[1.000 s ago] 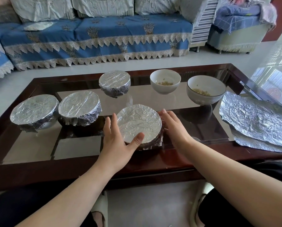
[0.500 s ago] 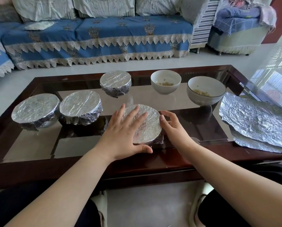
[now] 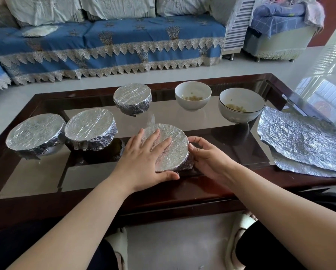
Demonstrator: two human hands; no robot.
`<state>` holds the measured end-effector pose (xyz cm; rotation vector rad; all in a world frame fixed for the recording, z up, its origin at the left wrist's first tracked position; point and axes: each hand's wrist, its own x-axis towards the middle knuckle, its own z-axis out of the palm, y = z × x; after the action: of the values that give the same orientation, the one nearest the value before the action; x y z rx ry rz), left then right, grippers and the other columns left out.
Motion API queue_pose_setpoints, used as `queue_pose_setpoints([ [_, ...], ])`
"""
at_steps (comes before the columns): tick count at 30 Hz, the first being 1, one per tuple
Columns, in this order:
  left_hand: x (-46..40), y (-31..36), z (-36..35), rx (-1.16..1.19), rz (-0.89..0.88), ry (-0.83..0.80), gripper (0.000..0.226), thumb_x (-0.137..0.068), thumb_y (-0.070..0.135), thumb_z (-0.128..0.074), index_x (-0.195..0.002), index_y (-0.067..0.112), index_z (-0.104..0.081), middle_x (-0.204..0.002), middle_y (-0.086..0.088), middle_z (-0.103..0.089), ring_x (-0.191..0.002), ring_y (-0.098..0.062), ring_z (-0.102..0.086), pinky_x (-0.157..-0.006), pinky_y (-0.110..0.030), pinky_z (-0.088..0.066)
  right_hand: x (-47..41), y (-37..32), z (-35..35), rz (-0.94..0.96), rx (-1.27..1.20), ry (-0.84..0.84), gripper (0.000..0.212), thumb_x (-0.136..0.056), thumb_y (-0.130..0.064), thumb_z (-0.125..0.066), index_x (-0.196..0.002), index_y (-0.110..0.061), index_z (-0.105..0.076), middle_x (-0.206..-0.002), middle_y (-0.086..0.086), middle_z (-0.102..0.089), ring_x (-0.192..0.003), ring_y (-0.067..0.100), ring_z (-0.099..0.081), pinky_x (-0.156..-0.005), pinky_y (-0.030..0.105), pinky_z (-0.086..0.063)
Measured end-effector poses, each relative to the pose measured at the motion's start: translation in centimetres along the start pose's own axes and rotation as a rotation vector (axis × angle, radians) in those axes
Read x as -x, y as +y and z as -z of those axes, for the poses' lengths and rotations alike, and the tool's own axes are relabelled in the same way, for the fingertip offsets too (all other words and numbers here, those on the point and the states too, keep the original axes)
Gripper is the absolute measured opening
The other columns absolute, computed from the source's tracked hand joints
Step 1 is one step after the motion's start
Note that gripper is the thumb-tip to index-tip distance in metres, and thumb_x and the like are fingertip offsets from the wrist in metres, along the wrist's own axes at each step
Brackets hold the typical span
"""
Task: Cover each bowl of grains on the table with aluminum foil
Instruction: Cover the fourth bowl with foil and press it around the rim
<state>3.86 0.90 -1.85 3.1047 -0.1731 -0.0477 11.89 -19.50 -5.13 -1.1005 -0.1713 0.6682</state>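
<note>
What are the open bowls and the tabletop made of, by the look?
Two open bowls: likely glazed ceramic, white and glossy; the right one has a thin dark rim line. Tabletop: apparently dark tinted glass, showing reflections, set in a polished dark reddish frame, probably lacquered wood.

A home living room is shown. A long sofa draped in a blue patterned cover with cream lace trim is set along the far wall, with pale cushions propped against its back. A second upholstered seat, covered in blue checked cloth, is placed to the right. A dark wooden coffee table with a glass top stands on a pale tiled floor.
</note>
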Motion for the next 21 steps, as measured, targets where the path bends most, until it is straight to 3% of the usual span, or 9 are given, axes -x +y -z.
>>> queue_pose_setpoints([
  [6,-0.2,0.0,0.0,0.027,0.007,-0.006,0.112,-0.055,0.1,-0.009,-0.154,0.048,0.004,-0.166,0.007,0.01,-0.151,-0.03,0.015,-0.12,-0.047,0.007,0.0,0.7,-0.7,0.053,-0.044,0.056,0.015,-0.092,-0.015,-0.054,-0.099,-0.005,-0.063,-0.081,0.005,-0.072,-0.071,0.015,-0.068,-0.066,0.026,-0.056],
  [9,-0.3,-0.1,0.1,0.089,0.022,0.011,0.113,-0.054,0.102,-0.012,-0.154,0.049,-0.002,-0.166,0.009,0.005,-0.152,-0.028,0.013,-0.12,-0.047,0.006,-0.2,1.3,-1.3,0.082,0.056,0.18,0.014,-0.1,-0.019,-0.05,-0.101,-0.007,-0.058,-0.079,0.003,-0.072,-0.07,0.012,-0.067,-0.064,0.025,-0.054],
  [13,-0.3,0.0,0.0,0.137,0.01,0.045,0.117,-0.052,0.105,-0.009,-0.154,0.048,-0.008,-0.167,0.006,0.003,-0.152,-0.027,0.01,-0.12,-0.045,0.007,-1.4,2.3,-1.8,0.108,0.304,0.351,0.022,-0.101,-0.037,-0.049,-0.1,-0.016,-0.055,-0.095,0.007,-0.065,-0.084,0.017,-0.061,-0.084,0.042,-0.052],
  [15,-0.2,0.1,0.0,0.169,0.01,0.07,0.119,-0.052,0.106,-0.008,-0.154,0.047,-0.013,-0.167,0.003,0.003,-0.153,-0.028,0.006,-0.121,-0.046,0.005,-1.7,2.3,-2.1,0.122,0.384,0.426,0.023,-0.101,-0.04,-0.046,-0.098,-0.02,-0.054,-0.094,0.003,-0.063,-0.087,0.015,-0.059,-0.089,0.042,-0.05],
  [18,-0.2,0.0,0.0,0.23,0.031,0.089,0.118,-0.051,0.107,-0.009,-0.153,0.048,-0.018,-0.167,0.002,0.006,-0.153,-0.029,0.004,-0.122,-0.048,0.001,-2.2,1.7,-2.6,0.146,0.426,0.458,0.027,-0.1,-0.043,-0.047,-0.094,-0.018,-0.055,-0.089,0.003,-0.061,-0.083,0.015,-0.057,-0.086,0.044,-0.05],
  [21,0.0,0.1,0.2,0.362,0.068,0.17,0.115,-0.056,0.104,-0.02,-0.152,0.042,-0.031,-0.166,-0.003,0.002,-0.152,-0.03,-0.005,-0.12,-0.051,-0.007,-2.9,1.0,-2.7,0.131,0.436,0.459,0.046,-0.089,-0.055,-0.054,-0.09,-0.01,-0.055,-0.082,0.008,-0.059,-0.074,0.022,-0.055,-0.078,0.051,-0.052],
])
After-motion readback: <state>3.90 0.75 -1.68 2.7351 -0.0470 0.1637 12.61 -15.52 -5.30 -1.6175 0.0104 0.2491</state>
